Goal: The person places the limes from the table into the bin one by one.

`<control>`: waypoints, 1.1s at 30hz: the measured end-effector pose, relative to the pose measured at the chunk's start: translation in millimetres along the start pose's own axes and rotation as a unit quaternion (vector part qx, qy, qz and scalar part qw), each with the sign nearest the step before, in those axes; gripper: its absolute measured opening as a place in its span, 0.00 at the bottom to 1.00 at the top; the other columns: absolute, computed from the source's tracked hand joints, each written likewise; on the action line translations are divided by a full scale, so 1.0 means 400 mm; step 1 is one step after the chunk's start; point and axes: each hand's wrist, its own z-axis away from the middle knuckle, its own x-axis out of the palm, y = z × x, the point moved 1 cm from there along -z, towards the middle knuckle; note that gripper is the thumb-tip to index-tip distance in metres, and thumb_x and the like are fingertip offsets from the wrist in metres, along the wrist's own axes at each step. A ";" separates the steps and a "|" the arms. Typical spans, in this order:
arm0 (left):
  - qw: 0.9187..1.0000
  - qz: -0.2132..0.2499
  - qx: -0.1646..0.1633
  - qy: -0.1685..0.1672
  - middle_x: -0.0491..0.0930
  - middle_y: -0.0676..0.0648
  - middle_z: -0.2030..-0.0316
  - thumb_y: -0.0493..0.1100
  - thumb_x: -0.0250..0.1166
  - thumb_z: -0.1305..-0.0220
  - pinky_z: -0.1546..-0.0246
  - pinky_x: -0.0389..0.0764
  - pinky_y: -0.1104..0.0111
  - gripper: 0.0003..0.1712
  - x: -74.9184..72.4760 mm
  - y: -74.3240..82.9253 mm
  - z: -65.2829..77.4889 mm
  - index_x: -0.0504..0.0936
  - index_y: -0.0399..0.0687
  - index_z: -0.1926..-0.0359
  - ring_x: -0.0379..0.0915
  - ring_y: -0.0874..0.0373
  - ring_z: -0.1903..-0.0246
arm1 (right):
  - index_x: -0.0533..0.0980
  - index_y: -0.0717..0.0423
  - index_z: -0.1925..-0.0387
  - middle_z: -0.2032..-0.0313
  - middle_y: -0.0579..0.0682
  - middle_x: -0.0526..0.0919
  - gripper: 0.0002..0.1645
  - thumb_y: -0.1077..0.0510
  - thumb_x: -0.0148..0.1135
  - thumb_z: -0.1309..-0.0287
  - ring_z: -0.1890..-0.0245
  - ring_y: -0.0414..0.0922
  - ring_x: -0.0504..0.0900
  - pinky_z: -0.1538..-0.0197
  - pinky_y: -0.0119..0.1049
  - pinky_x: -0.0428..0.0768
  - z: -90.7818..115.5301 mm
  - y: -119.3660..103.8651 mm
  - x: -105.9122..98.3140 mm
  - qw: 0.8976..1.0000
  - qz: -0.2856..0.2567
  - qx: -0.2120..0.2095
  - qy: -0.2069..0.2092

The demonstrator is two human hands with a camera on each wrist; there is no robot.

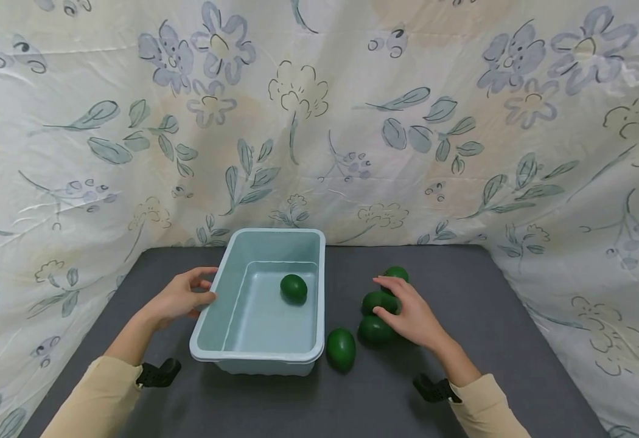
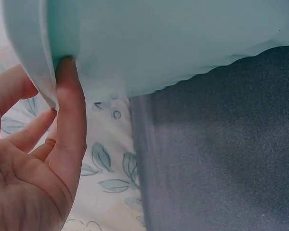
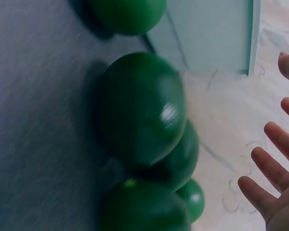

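A pale blue-green plastic tub (image 1: 259,356) stands on the dark table, with one glossy, dark green oval fruit (image 1: 294,289) inside, right of its middle. My left hand (image 1: 177,298) is at the tub's left side; in the left wrist view its thumb and fingers pinch the rim (image 2: 47,57). To the right of the tub lie several more such fruits, one (image 1: 341,350) close beside its near right corner. My right hand (image 1: 415,313) is over the clustered fruits (image 1: 375,330), fingers spread and holding nothing. The right wrist view shows the fingers apart from the large fruit (image 3: 139,108).
A dark grey tabletop (image 1: 516,365) lies under everything. Behind it and along both sides hangs a pale floral cloth (image 1: 341,121). A black strap with a camera mount (image 1: 157,372) sits on the left wrist and another (image 1: 434,388) on the right.
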 end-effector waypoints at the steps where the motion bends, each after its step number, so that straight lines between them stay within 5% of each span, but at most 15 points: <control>1: 1.000 0.000 0.000 0.001 0.71 0.35 0.52 0.39 0.59 0.39 0.68 0.82 0.56 0.37 0.000 0.000 0.000 0.54 0.43 0.32 0.77 0.52 0.63 | 0.67 0.48 0.39 0.41 0.51 0.69 0.35 0.53 0.68 0.50 0.42 0.51 0.69 0.48 0.51 0.72 0.005 0.007 0.000 1.000 0.004 0.003 -0.001; 20: 1.000 -0.002 0.004 0.001 0.70 0.35 0.52 0.38 0.59 0.39 0.68 0.82 0.56 0.36 0.000 0.000 -0.003 0.54 0.43 0.32 0.77 0.52 0.63 | 0.68 0.56 0.41 0.44 0.58 0.71 0.35 0.52 0.68 0.50 0.45 0.58 0.70 0.49 0.57 0.70 0.110 0.134 0.001 0.997 0.029 0.065 -0.009; 33: 1.000 -0.006 0.003 0.004 0.71 0.36 0.53 0.38 0.60 0.39 0.68 0.82 0.56 0.37 -0.001 -0.002 0.000 0.54 0.42 0.32 0.77 0.52 0.64 | 0.68 0.56 0.40 0.46 0.60 0.70 0.36 0.47 0.66 0.49 0.50 0.58 0.74 0.55 0.55 0.75 0.145 0.153 0.015 0.993 0.043 0.111 -0.027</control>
